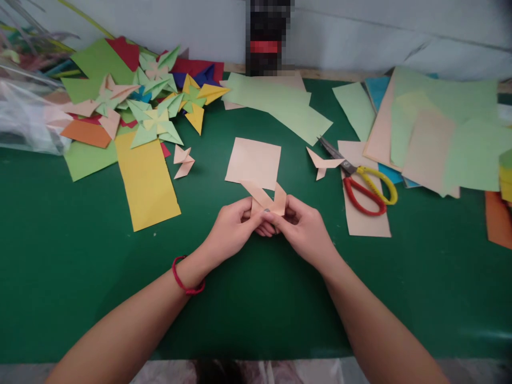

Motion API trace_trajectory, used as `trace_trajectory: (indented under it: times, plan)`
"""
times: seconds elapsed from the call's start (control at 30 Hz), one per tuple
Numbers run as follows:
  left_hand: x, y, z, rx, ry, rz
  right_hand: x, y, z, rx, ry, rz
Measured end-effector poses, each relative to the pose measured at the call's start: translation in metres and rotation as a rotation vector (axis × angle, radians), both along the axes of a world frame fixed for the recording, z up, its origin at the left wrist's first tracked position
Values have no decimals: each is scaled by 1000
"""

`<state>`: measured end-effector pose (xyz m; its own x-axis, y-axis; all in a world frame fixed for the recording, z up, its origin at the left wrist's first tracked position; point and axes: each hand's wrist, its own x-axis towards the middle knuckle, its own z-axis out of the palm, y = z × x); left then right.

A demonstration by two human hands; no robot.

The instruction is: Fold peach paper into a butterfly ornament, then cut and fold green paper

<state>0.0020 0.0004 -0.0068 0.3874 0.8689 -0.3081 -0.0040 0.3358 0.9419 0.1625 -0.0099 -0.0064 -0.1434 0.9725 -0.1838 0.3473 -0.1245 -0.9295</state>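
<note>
Green tabletop [256,309], backed by a pale wall [180,32]. From left: 1 clear plastic bag [32,117]; piled folded-paper stars [157,124], mixed colours; 1 yellow paper rectangle [148,186], flat; 1 small folded peach piece [184,161]; left hand [238,221], fingers curled, pinching 1 folded peach paper [260,194] at centre, near 1 flat peach square [254,160]; right hand [304,221], likewise curled, pinching its other side; 1 pair of red-and-yellow-handled scissors [350,168] over 1 peach rectangle [364,224]; overlapping green, peach, blue sheets [432,149].

Folded peach paper [261,198] between fingers [257,219]
</note>
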Motion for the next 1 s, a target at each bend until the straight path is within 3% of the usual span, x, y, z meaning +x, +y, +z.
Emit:
trace_trajectory:
  times: [0.23,0.73,0.87,1.0]
  plan:
    - [0,1,3,11,4,-19,-1,-1,5,0,-3,-11]
    - [-1,1,5,25,27,-31,9,5,12,-141,57,4]
    - [-2,2,5,37,19,-61,14,8,14,-144,88,73]
    - [-2,2,4,46,19,-62,15,8,13,-102,81,41]
